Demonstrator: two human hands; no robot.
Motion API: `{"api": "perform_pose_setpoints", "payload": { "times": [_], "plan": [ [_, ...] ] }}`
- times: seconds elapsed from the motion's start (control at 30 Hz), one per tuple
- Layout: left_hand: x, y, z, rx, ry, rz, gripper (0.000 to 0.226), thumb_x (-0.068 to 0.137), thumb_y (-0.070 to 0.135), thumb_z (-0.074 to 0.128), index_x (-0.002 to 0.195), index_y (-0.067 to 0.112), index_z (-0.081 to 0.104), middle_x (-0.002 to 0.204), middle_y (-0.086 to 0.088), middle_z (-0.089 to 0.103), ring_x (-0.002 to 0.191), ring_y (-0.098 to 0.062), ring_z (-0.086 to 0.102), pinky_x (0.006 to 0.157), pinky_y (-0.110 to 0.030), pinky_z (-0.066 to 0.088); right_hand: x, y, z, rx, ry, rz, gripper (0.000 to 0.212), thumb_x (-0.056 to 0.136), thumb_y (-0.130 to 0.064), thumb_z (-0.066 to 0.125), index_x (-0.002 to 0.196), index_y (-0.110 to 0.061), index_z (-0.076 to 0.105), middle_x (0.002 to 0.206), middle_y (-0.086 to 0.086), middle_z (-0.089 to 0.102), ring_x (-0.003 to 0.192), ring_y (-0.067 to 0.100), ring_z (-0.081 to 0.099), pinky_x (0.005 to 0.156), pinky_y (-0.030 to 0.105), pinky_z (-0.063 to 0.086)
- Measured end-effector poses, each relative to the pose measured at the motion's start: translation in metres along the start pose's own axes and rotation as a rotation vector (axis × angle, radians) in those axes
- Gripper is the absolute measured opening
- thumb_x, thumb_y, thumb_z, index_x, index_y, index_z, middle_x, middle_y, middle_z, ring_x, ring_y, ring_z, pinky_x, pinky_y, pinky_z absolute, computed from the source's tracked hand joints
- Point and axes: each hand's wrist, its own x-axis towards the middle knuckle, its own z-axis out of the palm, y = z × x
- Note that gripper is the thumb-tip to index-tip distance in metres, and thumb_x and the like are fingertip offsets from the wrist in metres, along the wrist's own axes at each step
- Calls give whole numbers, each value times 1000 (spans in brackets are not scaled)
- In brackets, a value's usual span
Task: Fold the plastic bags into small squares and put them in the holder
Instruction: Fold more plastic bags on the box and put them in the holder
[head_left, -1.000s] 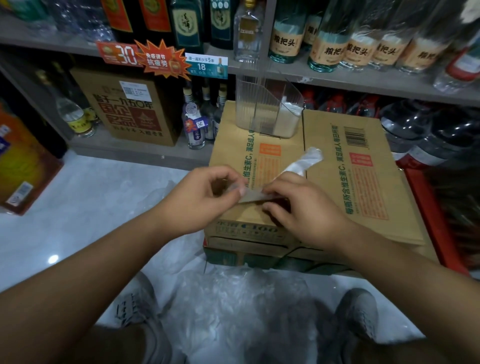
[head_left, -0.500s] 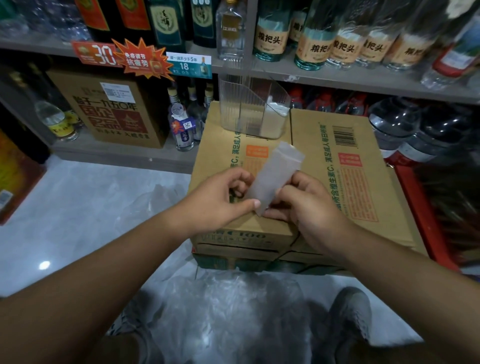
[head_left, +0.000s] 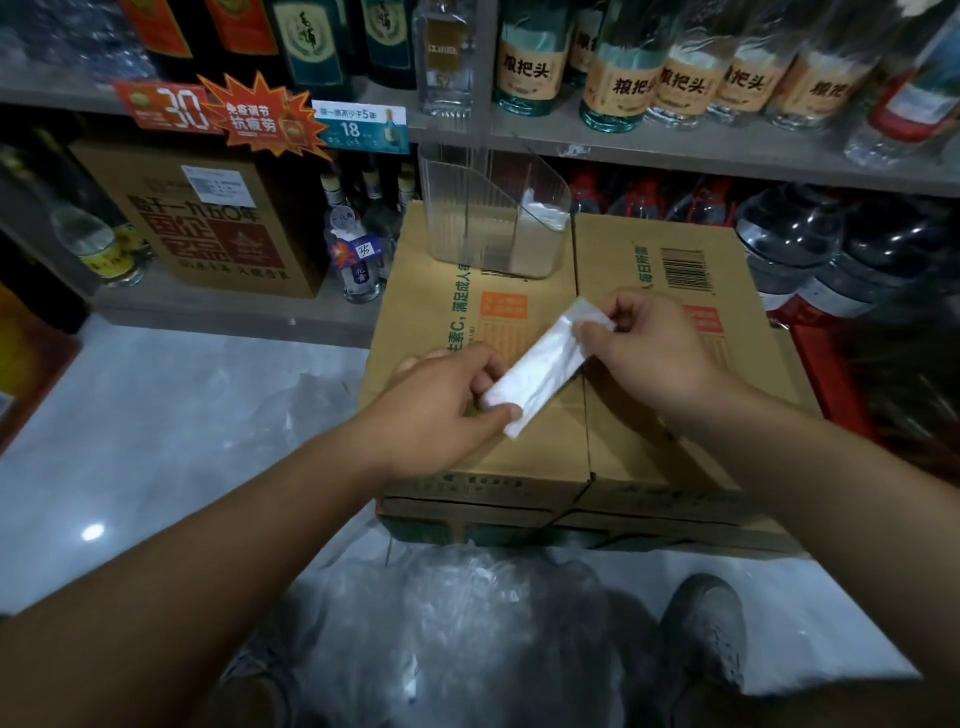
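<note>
The shelves (head_left: 675, 150) of bottles stood across the whole back, and pale floor (head_left: 156, 441) lay open to my left. In front of me two cardboard cartons (head_left: 649, 415) sat side by side, touching along a centre seam, on top of another layer of cartons; their tops served as my worktop. The near edge of the worktop was free, and most of the right carton's top lay bare around my hand. A loose heap of clear plastic bags (head_left: 483, 623) lay on the floor between my two shoes (head_left: 709, 629), just below the cartons' near edge.

One clear ribbed holder (head_left: 493, 223) stood upright at the far edge of the cartons, astride the seam. It had two compartments, and white folded plastic showed in the right one.

I held one plastic bag, folded into a long narrow strip (head_left: 545, 366), slanting above the worktop. My left hand (head_left: 441, 405) pinched its near end between thumb and fingers. My right hand (head_left: 644, 348) pinched its far end the same way, the other fingers curled loosely.
</note>
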Motion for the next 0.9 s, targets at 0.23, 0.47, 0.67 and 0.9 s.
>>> {"api": "perform_pose_setpoints", "payload": {
  "times": [0.23, 0.47, 0.67, 0.9],
  "plan": [
    [3, 0, -2, -128, 19, -63, 11, 93, 28, 69, 103, 28, 64, 83, 7, 67, 80, -14, 63, 83, -37, 53, 9, 14, 5, -200, 52, -138, 3, 88, -20, 70, 90, -20, 68, 86, -8, 66, 82, 15, 63, 74, 37, 56],
    [3, 2, -7, -164, 97, -81, 14, 87, 18, 75, 95, 26, 67, 79, 6, 65, 70, -13, 61, 72, -35, 54, 12, 16, 10, -171, 30, -168, 14, 88, -9, 70, 94, -22, 67, 86, -8, 65, 78, 7, 59, 71, 30, 51],
    [-1, -10, -7, -5, 263, -53, 23, 85, 27, 75, 107, 29, 68, 106, 15, 55, 99, -4, 56, 93, -33, 48, 6, 17, 13, -253, 8, -206, 14, 89, -8, 66, 88, -21, 72, 81, -17, 62, 73, 0, 56, 62, 11, 42],
    [-30, 5, 14, 495, -99, 129, 75, 99, 57, 11, 163, 17, 7, 170, 0, 4, 156, -11, -5, 126, -46, 0, -6, 13, 13, -392, 50, -369, 23, 96, -23, 60, 117, -17, 66, 118, 0, 57, 112, 17, 48, 90, 27, 36]
  ]
}}
